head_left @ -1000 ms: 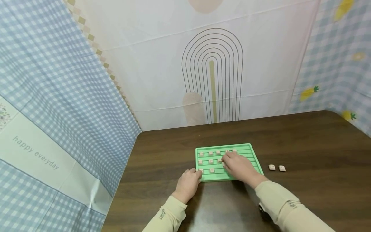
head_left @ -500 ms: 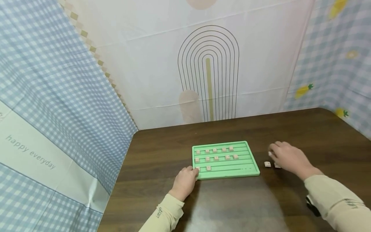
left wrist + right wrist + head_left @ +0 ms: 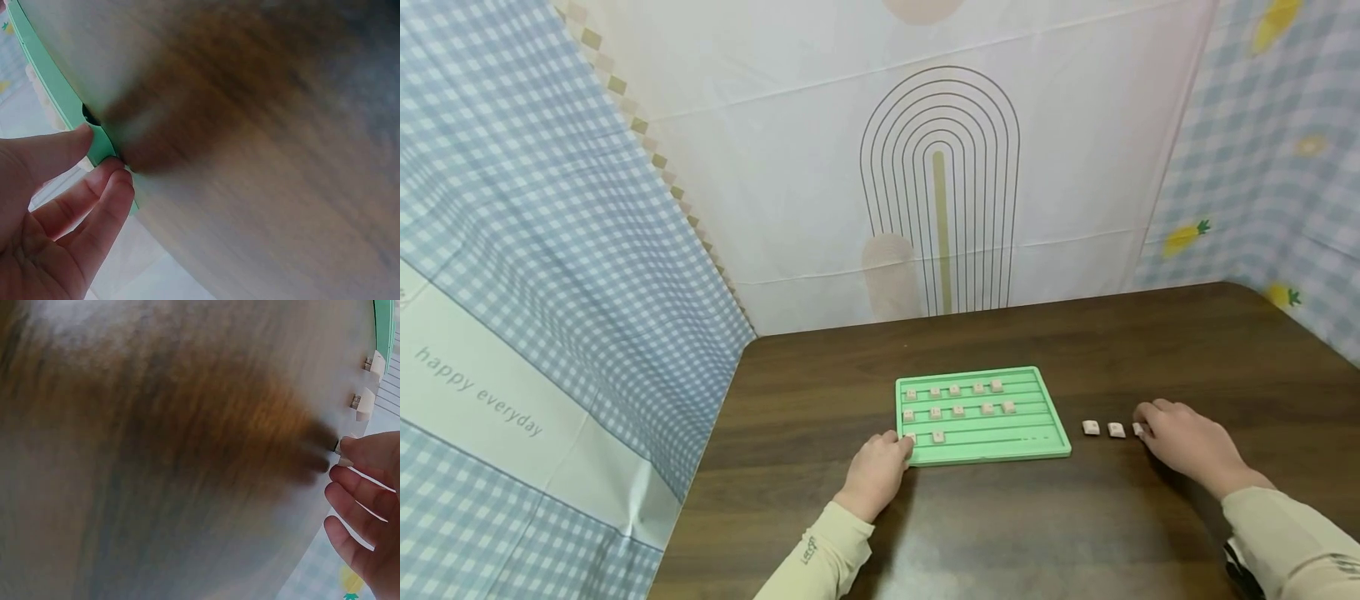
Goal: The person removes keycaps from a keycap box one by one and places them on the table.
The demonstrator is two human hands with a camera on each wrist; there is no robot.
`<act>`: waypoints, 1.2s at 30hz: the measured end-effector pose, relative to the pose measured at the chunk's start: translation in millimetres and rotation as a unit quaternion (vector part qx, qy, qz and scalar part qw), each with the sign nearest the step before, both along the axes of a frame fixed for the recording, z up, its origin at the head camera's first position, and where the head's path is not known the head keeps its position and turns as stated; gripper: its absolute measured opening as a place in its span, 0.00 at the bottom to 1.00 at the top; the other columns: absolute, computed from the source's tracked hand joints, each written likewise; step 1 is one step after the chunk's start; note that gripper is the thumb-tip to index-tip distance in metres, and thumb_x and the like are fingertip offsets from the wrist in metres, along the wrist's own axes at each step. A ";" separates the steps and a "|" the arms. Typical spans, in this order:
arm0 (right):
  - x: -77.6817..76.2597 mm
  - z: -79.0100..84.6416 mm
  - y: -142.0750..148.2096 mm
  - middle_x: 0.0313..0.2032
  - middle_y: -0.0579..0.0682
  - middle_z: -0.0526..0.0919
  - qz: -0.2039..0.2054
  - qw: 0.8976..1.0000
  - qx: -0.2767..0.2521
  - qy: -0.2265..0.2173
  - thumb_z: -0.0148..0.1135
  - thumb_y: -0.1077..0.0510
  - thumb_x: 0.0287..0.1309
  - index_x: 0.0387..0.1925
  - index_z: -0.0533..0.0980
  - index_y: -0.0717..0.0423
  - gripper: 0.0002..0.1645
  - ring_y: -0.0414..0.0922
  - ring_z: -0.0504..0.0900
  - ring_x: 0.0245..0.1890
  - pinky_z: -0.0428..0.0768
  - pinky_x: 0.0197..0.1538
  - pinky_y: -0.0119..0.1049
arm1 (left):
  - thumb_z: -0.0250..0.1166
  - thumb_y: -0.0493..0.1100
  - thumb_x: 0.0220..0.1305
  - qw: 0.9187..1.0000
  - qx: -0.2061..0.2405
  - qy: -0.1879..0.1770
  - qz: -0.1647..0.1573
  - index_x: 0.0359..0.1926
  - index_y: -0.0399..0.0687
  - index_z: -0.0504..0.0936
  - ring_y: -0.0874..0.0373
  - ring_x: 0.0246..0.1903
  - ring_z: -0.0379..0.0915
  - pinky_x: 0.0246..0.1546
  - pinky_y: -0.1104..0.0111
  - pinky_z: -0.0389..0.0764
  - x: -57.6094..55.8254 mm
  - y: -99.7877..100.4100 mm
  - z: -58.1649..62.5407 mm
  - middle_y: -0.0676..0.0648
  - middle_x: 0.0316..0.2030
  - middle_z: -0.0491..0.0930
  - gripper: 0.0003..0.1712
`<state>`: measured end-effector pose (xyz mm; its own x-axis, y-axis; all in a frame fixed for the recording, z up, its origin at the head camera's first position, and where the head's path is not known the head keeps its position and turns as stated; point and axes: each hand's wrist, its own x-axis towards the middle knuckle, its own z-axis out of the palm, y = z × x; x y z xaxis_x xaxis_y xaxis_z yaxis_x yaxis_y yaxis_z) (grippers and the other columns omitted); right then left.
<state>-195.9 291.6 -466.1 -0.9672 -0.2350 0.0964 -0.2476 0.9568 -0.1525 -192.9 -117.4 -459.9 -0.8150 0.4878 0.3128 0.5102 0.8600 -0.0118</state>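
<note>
A green ridged tray (image 3: 985,450) lies on the table, with several pale keycaps (image 3: 958,411) set along its rows. At the tray's near left corner, my left hand (image 3: 876,472) grips the rim; the thumb is on one side and the fingers (image 3: 115,187) on the other in the left wrist view. To the right of the tray, my right hand (image 3: 1187,442) pinches a keycap (image 3: 1138,430) between thumb and index finger, low at the tabletop. Its remaining fingers are spread a little in the right wrist view. My fingertips hide part of that keycap.
Two loose keycaps, one nearer the tray (image 3: 1091,427) and one nearer my hand (image 3: 1116,430), stand in a line with the held one. The dark wooden table (image 3: 820,375) meets a white printed curtain (image 3: 775,167) at the back and checked cloth (image 3: 587,250) at the left.
My right hand has left the tray's middle row, carried a keycap rightward, and lowered it beside the two loose ones. My left hand has stayed at the tray's corner.
</note>
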 end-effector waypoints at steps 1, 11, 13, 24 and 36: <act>-0.6 -0.1 -0.2 0.28 0.55 0.79 0.001 1.000 0.000 0.002 0.59 0.62 0.52 0.32 0.76 0.60 0.05 0.48 0.76 0.25 0.76 0.25 0.45 | 0.67 0.39 0.50 1.000 -0.002 0.000 0.001 0.26 0.47 0.77 0.53 0.20 0.70 0.19 0.67 0.77 -0.2 -0.4 0.1 0.46 0.21 0.75 0.05; -5.7 18.8 -15.9 0.40 0.68 0.79 0.001 1.000 -0.003 0.021 0.61 0.59 0.50 0.44 0.73 0.67 0.20 0.62 0.77 0.37 0.78 0.32 0.56 | 0.66 0.38 0.51 1.000 -0.006 0.012 0.001 0.25 0.47 0.76 0.53 0.19 0.70 0.18 0.67 0.77 -0.2 -3.2 1.9 0.46 0.21 0.76 0.05; -10.0 26.7 -27.3 0.41 0.67 0.80 0.009 1.000 -0.009 0.028 0.61 0.59 0.50 0.45 0.74 0.66 0.20 0.62 0.77 0.39 0.78 0.33 0.56 | 0.66 0.39 0.52 1.000 -0.007 0.011 0.002 0.25 0.46 0.76 0.53 0.19 0.71 0.19 0.67 0.77 0.1 -4.2 1.7 0.46 0.21 0.76 0.05; -22.6 28.9 -146.2 0.38 0.53 0.84 0.111 0.989 -0.064 0.067 0.63 0.53 0.51 0.38 0.79 0.55 0.13 0.50 0.80 0.38 0.81 0.34 0.47 | 0.67 0.38 0.50 1.000 -0.025 0.008 0.000 0.26 0.47 0.78 0.54 0.20 0.71 0.20 0.70 0.77 2.7 -1.6 0.7 0.47 0.22 0.77 0.05; -22.5 0.9 -238.7 0.30 0.50 0.80 0.180 0.975 -0.048 0.119 0.62 0.59 0.52 0.32 0.77 0.54 0.05 0.46 0.77 0.30 0.79 0.27 0.40 | 0.66 0.40 0.52 0.998 -0.048 0.026 0.006 0.28 0.48 0.78 0.55 0.20 0.71 0.20 0.70 0.77 3.0 0.6 1.0 0.47 0.23 0.77 0.04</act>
<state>-218.4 53.0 -465.2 -0.7712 -0.5337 0.3468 -0.6039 0.7857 -0.1338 -190.0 -116.8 -458.9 -0.8054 0.5071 0.3069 0.4957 0.8601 -0.1205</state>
